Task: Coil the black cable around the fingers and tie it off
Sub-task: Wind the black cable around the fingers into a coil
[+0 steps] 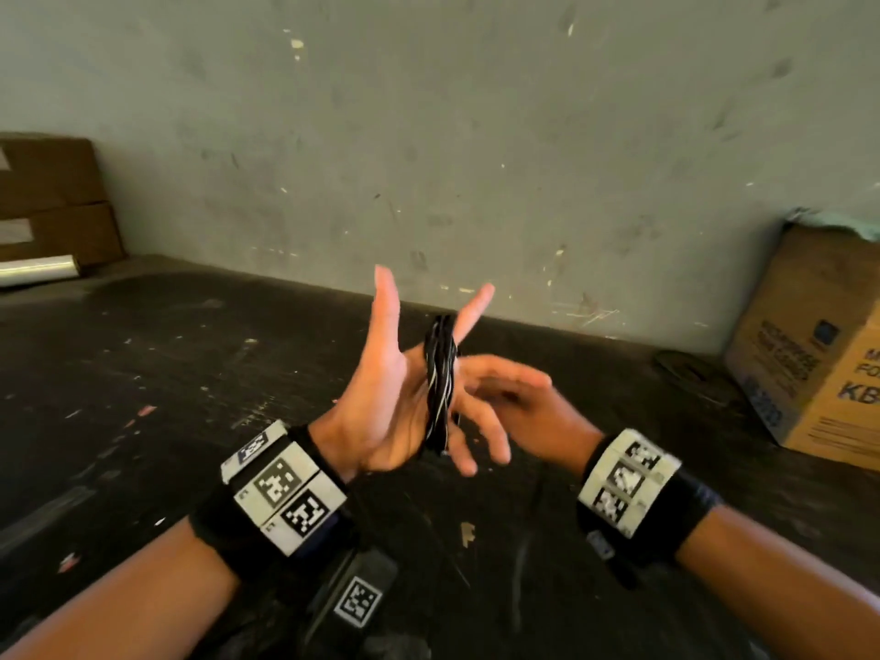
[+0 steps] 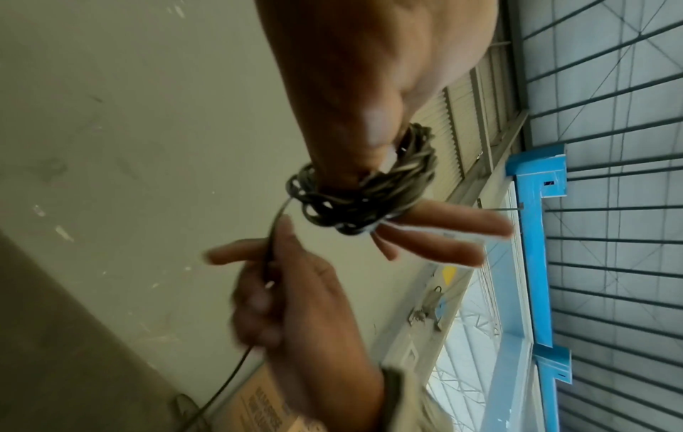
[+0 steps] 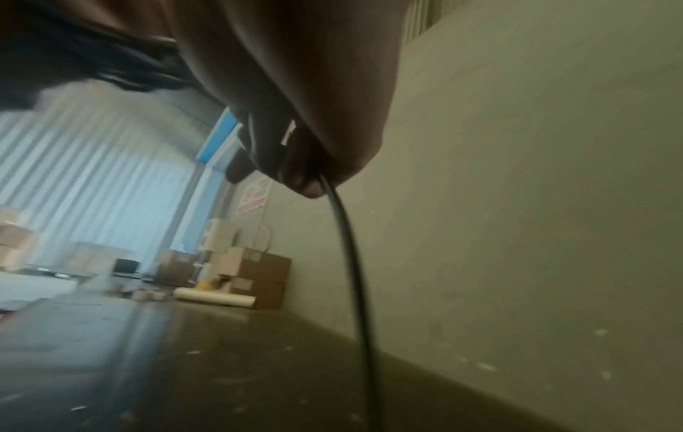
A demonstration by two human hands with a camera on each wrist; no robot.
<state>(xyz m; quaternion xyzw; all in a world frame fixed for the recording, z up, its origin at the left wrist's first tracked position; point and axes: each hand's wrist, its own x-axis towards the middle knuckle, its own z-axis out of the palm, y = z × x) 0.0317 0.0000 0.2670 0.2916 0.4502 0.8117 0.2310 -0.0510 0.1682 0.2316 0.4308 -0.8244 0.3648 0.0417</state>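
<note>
My left hand (image 1: 381, 397) is raised palm-in over the dark table (image 1: 166, 373), thumb and index finger spread straight. A coil of the black cable (image 1: 440, 388) is wound in several turns around its fingers. In the left wrist view the coil (image 2: 362, 190) wraps the straight fingers (image 2: 443, 231). Just behind it, my right hand (image 1: 514, 397) grips the free strand of cable (image 2: 271, 242), which runs from the coil through its curled fingers (image 2: 258, 307). In the right wrist view the cable (image 3: 351, 263) hangs from my right hand (image 3: 314, 102) down towards the table.
A printed cardboard box (image 1: 819, 345) stands at the right against the grey wall (image 1: 476, 135). Stacked brown boxes (image 1: 47, 197) and a white roll (image 1: 38, 269) sit at the far left. A black device with a square marker (image 1: 357, 597) lies near the table's front edge.
</note>
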